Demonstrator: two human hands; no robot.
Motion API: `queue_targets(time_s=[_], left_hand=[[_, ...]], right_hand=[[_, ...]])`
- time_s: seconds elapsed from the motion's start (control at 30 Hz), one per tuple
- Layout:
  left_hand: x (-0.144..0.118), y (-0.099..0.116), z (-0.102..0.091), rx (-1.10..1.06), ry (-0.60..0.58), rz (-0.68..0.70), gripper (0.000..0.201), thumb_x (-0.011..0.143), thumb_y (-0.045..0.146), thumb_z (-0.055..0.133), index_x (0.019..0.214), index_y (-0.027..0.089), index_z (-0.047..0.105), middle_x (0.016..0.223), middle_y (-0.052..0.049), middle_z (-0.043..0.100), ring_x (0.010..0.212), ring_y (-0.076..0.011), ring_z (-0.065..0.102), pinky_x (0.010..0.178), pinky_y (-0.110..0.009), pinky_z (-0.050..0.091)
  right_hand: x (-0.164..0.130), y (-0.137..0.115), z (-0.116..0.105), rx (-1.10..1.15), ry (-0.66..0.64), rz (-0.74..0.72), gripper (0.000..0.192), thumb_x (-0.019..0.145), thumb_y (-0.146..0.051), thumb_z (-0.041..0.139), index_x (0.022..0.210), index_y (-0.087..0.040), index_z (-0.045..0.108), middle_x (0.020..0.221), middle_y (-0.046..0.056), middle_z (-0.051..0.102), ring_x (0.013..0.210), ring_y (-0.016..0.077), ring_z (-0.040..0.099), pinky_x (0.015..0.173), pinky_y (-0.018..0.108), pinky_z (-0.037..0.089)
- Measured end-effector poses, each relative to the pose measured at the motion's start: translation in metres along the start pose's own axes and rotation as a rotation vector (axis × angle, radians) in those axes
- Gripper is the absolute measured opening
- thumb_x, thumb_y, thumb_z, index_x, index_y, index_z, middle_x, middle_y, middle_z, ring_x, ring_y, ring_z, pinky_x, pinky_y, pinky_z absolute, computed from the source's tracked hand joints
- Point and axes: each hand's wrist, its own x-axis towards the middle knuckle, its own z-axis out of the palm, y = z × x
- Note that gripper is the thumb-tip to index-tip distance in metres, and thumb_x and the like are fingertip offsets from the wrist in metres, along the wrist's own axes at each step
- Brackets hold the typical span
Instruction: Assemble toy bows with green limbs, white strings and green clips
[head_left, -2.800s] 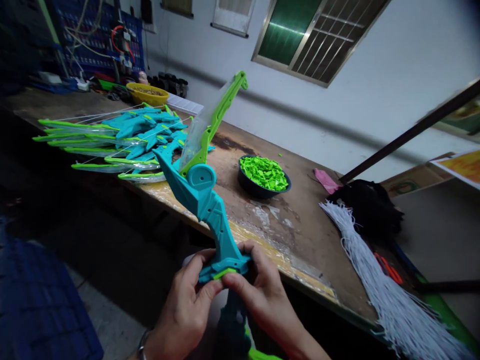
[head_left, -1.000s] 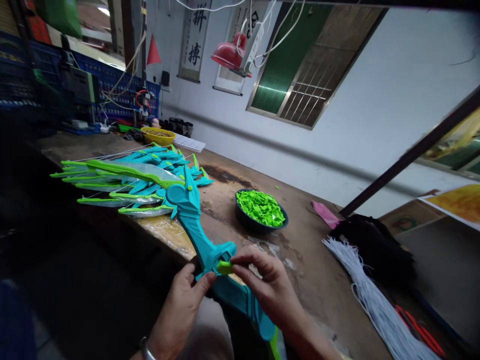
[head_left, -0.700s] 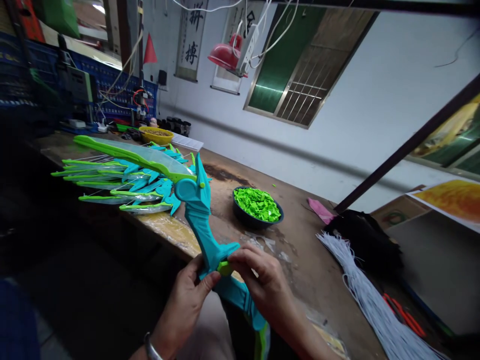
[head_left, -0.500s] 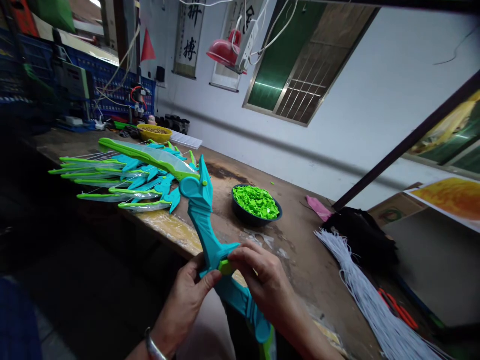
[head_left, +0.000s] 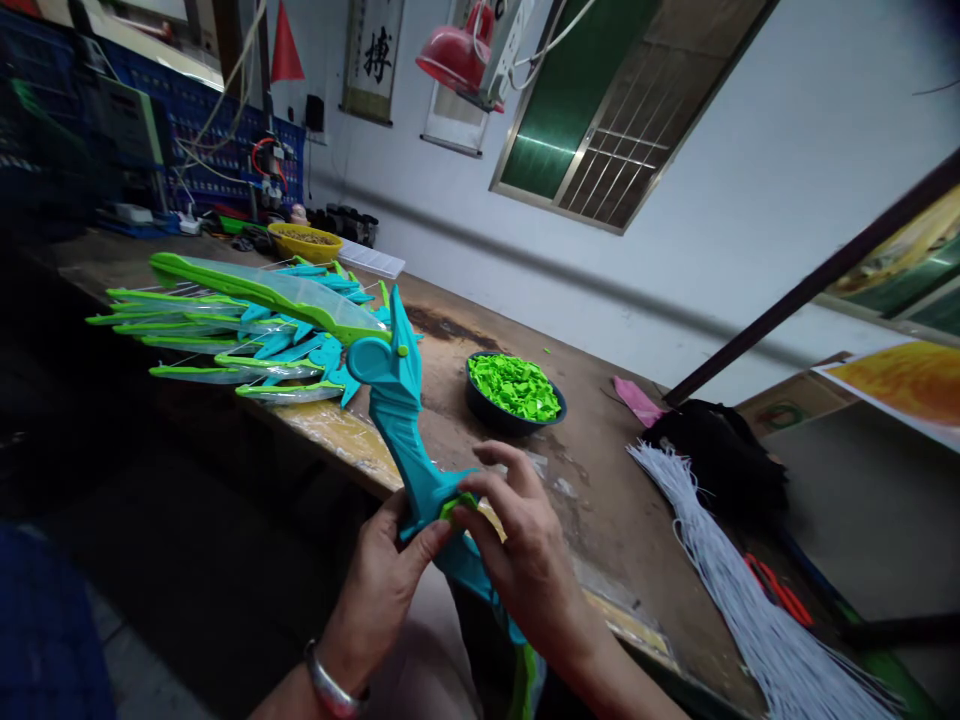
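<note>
A turquoise toy bow [head_left: 409,440] with lime-green limbs stands tilted over my lap, its upper limb pointing left. My left hand [head_left: 386,565] is closed around the middle of the bow, thumb on its near face. A small lime-green plastic piece [head_left: 456,506] sits at the bow's middle. My right hand [head_left: 525,545] has thumb and index finger on that piece, with the other fingers raised and partly spread. The bow's lower part is partly hidden behind my right hand. Beyond my hands stands a dark bowl [head_left: 510,425] filled with similar green pieces.
Several turquoise and green toy bows [head_left: 285,345] lie piled at the left of the table [head_left: 592,480]. A bundle of white strings [head_left: 720,570] runs along the right side, near orange-handled scissors [head_left: 780,590] and a black cloth bag [head_left: 720,450]. A yellow bowl [head_left: 304,243] stands farther back.
My right hand's fingers have lifted and spread somewhat from the bow, exposing more of the green piece. The bow has shifted slightly left and up in view.
</note>
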Motion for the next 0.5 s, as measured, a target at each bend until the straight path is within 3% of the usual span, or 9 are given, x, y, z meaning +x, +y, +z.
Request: queue_targets(time_s=[0.07, 0.13, 0.23, 0.33, 0.5], left_hand=[[-0.002, 0.002, 0.0, 0.005, -0.017, -0.001, 0.047, 0.09, 0.044, 0.07, 0.129, 0.019, 0.066, 0.129, -0.008, 0.072, 0.12, -0.0275, 0.064, 0.103, -0.033, 0.049], [-0.004, 0.002, -0.001, 0.024, -0.029, 0.008, 0.047, 0.09, 0.045, 0.069, 0.129, 0.019, 0.065, 0.128, -0.008, 0.072, 0.118, -0.0273, 0.065, 0.104, -0.034, 0.049], [-0.009, -0.001, -0.004, 0.147, -0.001, 0.012, 0.045, 0.09, 0.048, 0.067, 0.123, 0.018, 0.068, 0.125, -0.011, 0.073, 0.113, -0.0289, 0.067, 0.101, -0.035, 0.05], [-0.016, -0.008, -0.005, 0.27, 0.054, 0.038, 0.045, 0.089, 0.049, 0.066, 0.118, 0.015, 0.07, 0.118, -0.014, 0.074, 0.11, -0.0318, 0.068, 0.097, -0.036, 0.051], [-0.023, -0.015, -0.007, 0.317, 0.111, 0.085, 0.041, 0.083, 0.044, 0.074, 0.112, 0.015, 0.072, 0.109, -0.013, 0.077, 0.104, -0.0335, 0.07, 0.087, -0.03, 0.053]], right_hand=[[-0.001, 0.007, 0.001, 0.062, 0.014, 0.073, 0.032, 0.094, -0.027, 0.064, 0.126, -0.026, 0.057, 0.136, 0.011, 0.053, 0.115, 0.0267, 0.058, 0.094, 0.04, 0.051], [-0.001, 0.013, -0.001, 0.143, -0.091, 0.167, 0.045, 0.093, -0.033, 0.068, 0.134, -0.024, 0.052, 0.123, 0.009, 0.062, 0.101, 0.0239, 0.062, 0.086, 0.036, 0.053], [-0.003, 0.013, -0.004, 0.179, -0.231, 0.201, 0.03, 0.094, -0.033, 0.066, 0.121, -0.022, 0.06, 0.099, 0.004, 0.066, 0.086, 0.02, 0.062, 0.077, 0.031, 0.05], [-0.008, 0.008, -0.003, 0.179, -0.189, 0.151, 0.019, 0.094, -0.029, 0.062, 0.111, -0.021, 0.06, 0.092, 0.002, 0.062, 0.081, 0.0178, 0.057, 0.072, 0.029, 0.046], [-0.013, 0.004, 0.0, 0.188, -0.149, 0.148, 0.015, 0.088, -0.021, 0.066, 0.101, -0.019, 0.059, 0.088, 0.001, 0.058, 0.08, 0.0167, 0.054, 0.071, 0.028, 0.041]])
